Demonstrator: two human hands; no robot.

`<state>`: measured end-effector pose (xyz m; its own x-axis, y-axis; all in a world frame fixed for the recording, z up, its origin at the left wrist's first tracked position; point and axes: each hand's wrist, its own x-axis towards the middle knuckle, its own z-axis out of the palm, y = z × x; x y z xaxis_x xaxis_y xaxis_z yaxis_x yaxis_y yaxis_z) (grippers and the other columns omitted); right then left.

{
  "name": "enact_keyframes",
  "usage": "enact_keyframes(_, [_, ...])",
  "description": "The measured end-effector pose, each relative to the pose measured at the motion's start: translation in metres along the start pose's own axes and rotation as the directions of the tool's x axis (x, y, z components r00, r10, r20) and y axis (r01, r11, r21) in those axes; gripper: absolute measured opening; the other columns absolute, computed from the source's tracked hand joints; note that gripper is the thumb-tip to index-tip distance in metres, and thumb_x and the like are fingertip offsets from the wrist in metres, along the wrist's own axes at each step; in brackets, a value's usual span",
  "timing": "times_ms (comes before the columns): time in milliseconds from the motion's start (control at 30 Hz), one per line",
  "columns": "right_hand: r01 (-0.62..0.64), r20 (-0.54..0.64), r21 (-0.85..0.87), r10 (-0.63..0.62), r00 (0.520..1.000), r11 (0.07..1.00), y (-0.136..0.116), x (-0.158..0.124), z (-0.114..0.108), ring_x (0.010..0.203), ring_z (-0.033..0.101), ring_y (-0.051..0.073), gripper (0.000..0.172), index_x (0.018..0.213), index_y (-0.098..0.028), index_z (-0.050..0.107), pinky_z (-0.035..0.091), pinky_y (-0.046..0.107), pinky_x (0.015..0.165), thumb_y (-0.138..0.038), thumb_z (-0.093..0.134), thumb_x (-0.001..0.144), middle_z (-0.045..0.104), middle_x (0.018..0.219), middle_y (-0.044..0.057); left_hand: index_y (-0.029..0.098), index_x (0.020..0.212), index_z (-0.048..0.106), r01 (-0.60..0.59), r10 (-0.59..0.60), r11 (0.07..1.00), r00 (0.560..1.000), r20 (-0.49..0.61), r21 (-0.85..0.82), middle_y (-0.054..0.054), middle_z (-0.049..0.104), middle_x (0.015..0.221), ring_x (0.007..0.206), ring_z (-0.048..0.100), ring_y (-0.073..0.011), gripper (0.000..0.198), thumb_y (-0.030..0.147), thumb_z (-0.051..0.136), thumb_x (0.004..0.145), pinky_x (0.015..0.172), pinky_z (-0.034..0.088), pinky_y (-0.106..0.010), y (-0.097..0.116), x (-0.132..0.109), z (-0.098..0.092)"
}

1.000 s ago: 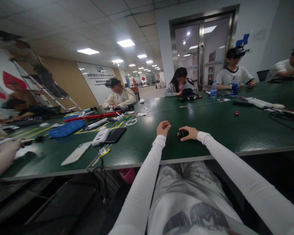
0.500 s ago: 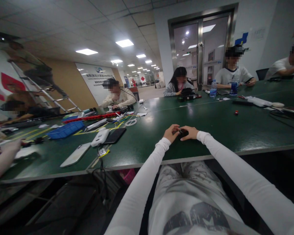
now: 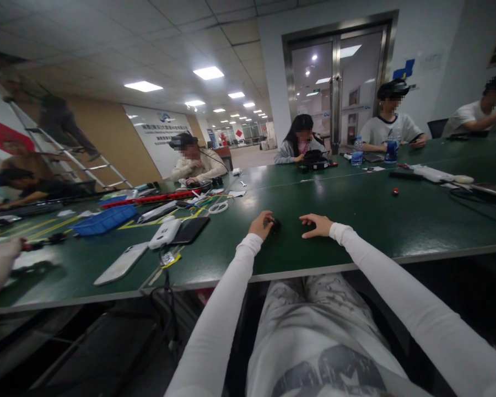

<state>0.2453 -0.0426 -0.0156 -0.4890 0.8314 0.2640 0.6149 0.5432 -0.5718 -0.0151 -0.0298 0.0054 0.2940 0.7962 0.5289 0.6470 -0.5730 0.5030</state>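
My left hand point(image 3: 262, 224) is low over the green table point(image 3: 297, 253), its fingers closed on a small black object point(image 3: 275, 223). Only part of that object shows past the fingertips, and its kind is too small and dark to make out. To the right, my right hand point(image 3: 316, 226) is just above the tabletop with thumb and fingers apart and nothing between them. A gap of bare green surface separates the two hands.
Left of my hands lie a white phone point(image 3: 122, 263), a white device point(image 3: 164, 232), a black phone-like slab point(image 3: 191, 230) and a blue tray point(image 3: 104, 220). A small red item point(image 3: 395, 192) sits to the right. Several people sit around the table; an arm point(image 3: 0, 264) reaches in at far left.
My hands were together around the small black object. They have parted: the left has moved left with the object, and the right has let go and opened.
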Motion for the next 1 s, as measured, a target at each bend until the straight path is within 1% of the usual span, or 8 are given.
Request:
enact_keyframes(167, [0.0,0.018,0.01,0.0,1.0,1.0,-0.002,-0.001,-0.003,0.089,0.05,0.019,0.071,0.114,-0.024,0.041,0.038,0.035,0.076,-0.053,0.062,0.053,0.053,0.102,0.004,0.018,0.102,0.044,0.161,-0.151,0.982,0.983,-0.104,0.1,-0.002,0.059,0.087,0.081,0.056,-0.0118,0.039,0.014,0.049,0.064,0.079,0.043,-0.03,-0.046,-0.018,-0.057])
enact_keyframes(267, [0.006,0.02,0.001,-0.006,1.0,1.0,-0.003,-0.002,-0.003,0.089,0.05,0.019,0.07,0.114,-0.024,0.042,0.038,0.035,0.076,-0.053,0.061,0.054,0.053,0.102,0.004,0.018,0.103,0.043,0.24,-0.215,0.958,0.964,-0.158,0.159,-0.002,0.059,0.088,0.083,0.056,-0.0121,0.04,0.015,0.049,0.063,0.079,0.043,-0.029,-0.068,-0.031,-0.089])
enact_keyframes(400, [0.008,0.017,0.0,-0.008,1.0,1.0,-0.003,-0.002,-0.003,0.089,0.051,0.019,0.068,0.113,-0.025,0.043,0.038,0.036,0.076,-0.053,0.061,0.054,0.053,0.102,0.004,0.018,0.104,0.042,0.324,-0.279,0.923,0.935,-0.219,0.206,-0.002,0.059,0.089,0.082,0.056,-0.0119,0.04,0.016,0.048,0.065,0.077,0.044,-0.029,-0.082,-0.045,-0.113])
enact_keyframes(533, [0.004,0.007,0.0,-0.004,1.0,1.0,-0.003,-0.004,-0.002,0.088,0.051,0.019,0.066,0.112,-0.025,0.044,0.038,0.037,0.077,-0.053,0.061,0.054,0.053,0.102,0.003,0.018,0.106,0.041,0.348,-0.257,0.876,0.922,-0.289,0.333,-0.002,0.059,0.091,0.089,0.054,-0.013,0.039,0.018,0.048,0.067,0.081,0.041,-0.029,-0.08,-0.048,-0.118])
enact_keyframes(633, [0.01,0.002,0.003,-0.01,1.0,1.0,-0.004,-0.005,-0.002,0.088,0.051,0.019,0.065,0.111,-0.026,0.044,0.038,0.037,0.077,-0.053,0.061,0.055,0.053,0.101,0.003,0.019,0.104,0.043,0.368,-0.233,0.808,0.917,-0.325,0.46,-0.002,0.059,0.092,0.093,0.051,-0.0151,0.038,0.021,0.049,0.068,0.083,0.038,-0.03,-0.075,-0.046,-0.116])
enact_keyframes(800, [0.015,0.01,0.003,-0.015,1.0,1.0,-0.003,-0.004,-0.002,0.088,0.051,0.02,0.064,0.111,-0.026,0.045,0.038,0.037,0.077,-0.055,0.06,0.055,0.053,0.101,0.003,0.02,0.106,0.043,0.472,-0.333,0.701,0.88,-0.34,0.535,-0.002,0.06,0.093,0.092,0.051,-0.0171,0.037,0.027,0.05,0.07,0.079,0.038,-0.029,-0.069,-0.042,-0.115])
enact_keyframes(900, [0.02,0.024,-0.002,-0.02,1.0,1.0,-0.002,-0.004,-0.002,0.089,0.051,0.02,0.062,0.11,-0.026,0.046,0.038,0.037,0.077,-0.055,0.059,0.056,0.052,0.102,0.003,0.021,0.106,0.043,0.507,-0.381,0.668,0.862,-0.334,0.545,-0.003,0.059,0.093,0.093,0.051,-0.0176,0.037,0.028,0.049,0.07,0.077,0.038,-0.029,-0.066,-0.04,-0.114])
enact_keyframes(1000, [0.023,0.033,-0.007,-0.023,0.999,1.0,-0.002,-0.004,-0.003,0.089,0.051,0.02,0.061,0.108,-0.027,0.047,0.038,0.037,0.077,-0.056,0.058,0.056,0.051,0.103,0.003,0.021,0.106,0.043,0.505,-0.388,0.652,0.863,-0.324,0.565,-0.003,0.059,0.094,0.094,0.05,-0.0181,0.037,0.029,0.049,0.07,0.076,0.038,-0.029,-0.065,-0.038,-0.113])
